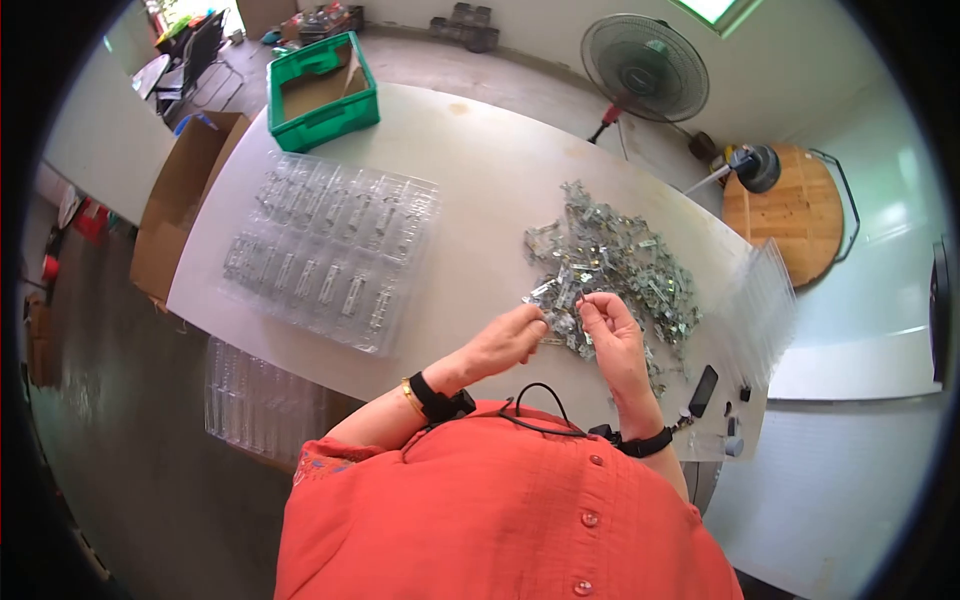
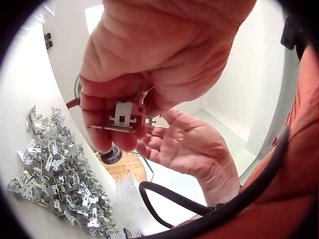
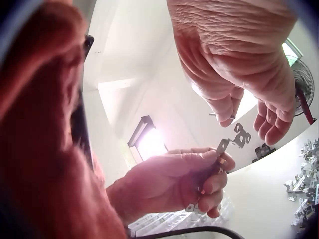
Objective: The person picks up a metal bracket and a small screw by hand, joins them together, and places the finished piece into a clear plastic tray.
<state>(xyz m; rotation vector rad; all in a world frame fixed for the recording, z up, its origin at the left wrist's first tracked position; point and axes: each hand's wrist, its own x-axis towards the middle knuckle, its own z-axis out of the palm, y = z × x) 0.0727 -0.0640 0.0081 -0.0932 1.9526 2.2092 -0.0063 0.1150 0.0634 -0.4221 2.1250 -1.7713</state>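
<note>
Left hand [image 1: 505, 338]: fingers curled, pinching a small metal bracket [image 2: 127, 117] between thumb and fingertips. Bracket is flat, silver-grey, notched and stamped, held in the air above the table [image 1: 470, 180] edge. Right hand [image 1: 612, 335]: just beside it, fingers loosely bent, tips near the bracket; grip cannot be told. A pile of brackets [image 1: 615, 265] lies just beyond both hands.
</note>
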